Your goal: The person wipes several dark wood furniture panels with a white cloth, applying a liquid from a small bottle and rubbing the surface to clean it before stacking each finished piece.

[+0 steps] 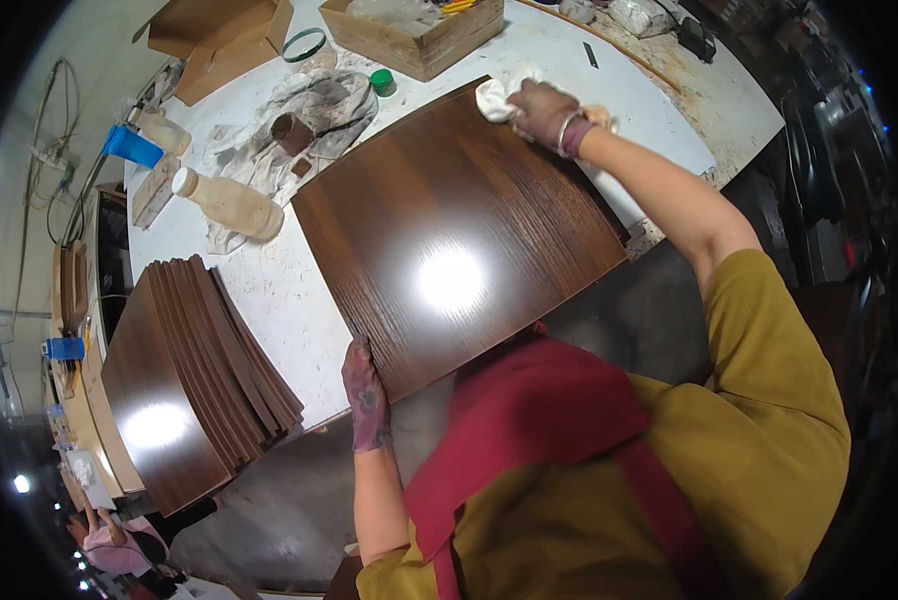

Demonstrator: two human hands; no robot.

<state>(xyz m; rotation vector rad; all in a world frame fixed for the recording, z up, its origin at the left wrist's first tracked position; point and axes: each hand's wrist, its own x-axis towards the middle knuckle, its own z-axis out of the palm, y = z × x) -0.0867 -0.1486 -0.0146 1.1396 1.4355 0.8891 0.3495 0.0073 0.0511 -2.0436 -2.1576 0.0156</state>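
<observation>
A glossy dark-brown wood panel [439,210] lies on the white table in front of me, its near edge toward my body. My right hand [547,116], in a thin stained glove, is closed on a white cloth [496,100] and presses it at the panel's far right corner. At the near left corner, my left hand [366,385], in a similar glove, grips the panel's edge; some of its fingers are hidden. To the left, a stack of matching brown panels [154,400] sits on the table.
A plastic bottle [227,203] with a white cap, a crumpled stained cloth [319,110], a brown cup [292,133] and a green-lidded jar [382,82] stand beyond the panel. A wooden box [419,45] and an open cardboard box [219,50] are farther back. Another person [119,545] is at far left.
</observation>
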